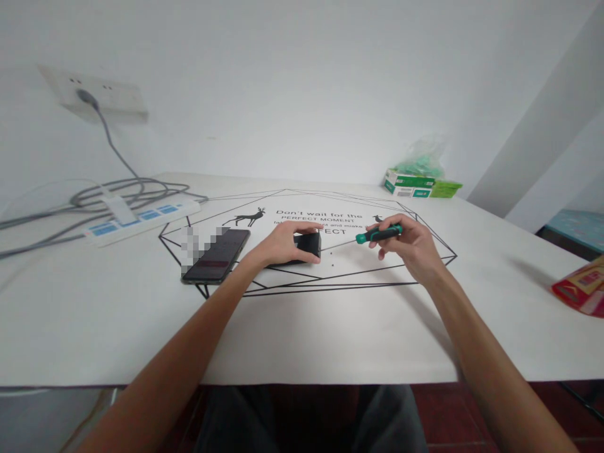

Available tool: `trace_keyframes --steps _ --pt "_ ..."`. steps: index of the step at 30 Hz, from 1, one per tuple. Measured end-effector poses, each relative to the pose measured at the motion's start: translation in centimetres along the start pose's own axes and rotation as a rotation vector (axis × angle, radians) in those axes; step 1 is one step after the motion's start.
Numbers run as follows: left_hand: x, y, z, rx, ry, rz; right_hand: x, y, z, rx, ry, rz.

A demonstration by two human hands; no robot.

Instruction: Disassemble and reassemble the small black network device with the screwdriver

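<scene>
My left hand (285, 244) is closed around a small black box-shaped device (309, 244), fingers on top and thumb along its near side. Much of the device is hidden under that hand. In my right hand (409, 242) is a screwdriver (384, 233) with a green and black handle, gripped between thumb and fingers. Its thin shaft points left, and the tip is at or very near the device's right end; I cannot tell whether it touches. Two tiny dark specks, perhaps screws, lie on the table just right of the device.
On the white table (330, 340), a black smartphone (214, 258) lies left of my left hand. Farther left are a power strip (146, 220) and coiled grey cables (127, 192). Small green and white boxes (409, 181) stand at the back right. A red and yellow package (582, 286) sits at the right edge.
</scene>
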State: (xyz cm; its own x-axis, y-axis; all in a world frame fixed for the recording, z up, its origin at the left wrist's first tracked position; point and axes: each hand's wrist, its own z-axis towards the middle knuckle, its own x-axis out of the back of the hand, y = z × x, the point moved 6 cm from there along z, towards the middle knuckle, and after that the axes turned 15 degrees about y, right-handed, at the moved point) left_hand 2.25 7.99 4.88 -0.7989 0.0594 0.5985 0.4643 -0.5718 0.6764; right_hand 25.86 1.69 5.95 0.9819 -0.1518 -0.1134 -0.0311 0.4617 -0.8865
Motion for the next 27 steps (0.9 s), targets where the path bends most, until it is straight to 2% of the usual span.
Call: trace_keyframes --steps 5,9,14,16,19,21,25,27 --pt "0.2 -0.2 0.1 0.004 0.026 -0.023 0.3 0.4 0.1 0.008 0.083 -0.147" --pt "0.0 -0.3 0.1 0.011 0.013 -0.03 0.3 0.8 0.0 0.071 0.174 -0.319" --pt "-0.3 -0.4 0.1 0.003 0.003 -0.014 -0.6 1.0 -0.3 -0.011 0.091 -0.11" --pt "-0.4 -0.3 0.1 0.002 0.002 -0.005 -0.5 0.7 -0.3 0.006 0.116 -0.128" --pt "-0.4 -0.2 0.0 0.004 0.002 0.008 -0.1 0.5 -0.4 0.057 0.179 -0.29" --pt "-0.3 -0.2 0.0 0.006 0.005 0.014 -0.1 0.7 -0.5 0.069 0.163 -0.364" --pt "0.0 -0.4 0.1 0.007 0.019 0.025 -0.6 1.5 -0.5 0.022 0.054 -0.224" --pt "0.1 -0.5 0.2 0.01 0.031 0.027 -0.6 1.7 -0.4 0.008 0.044 -0.188"
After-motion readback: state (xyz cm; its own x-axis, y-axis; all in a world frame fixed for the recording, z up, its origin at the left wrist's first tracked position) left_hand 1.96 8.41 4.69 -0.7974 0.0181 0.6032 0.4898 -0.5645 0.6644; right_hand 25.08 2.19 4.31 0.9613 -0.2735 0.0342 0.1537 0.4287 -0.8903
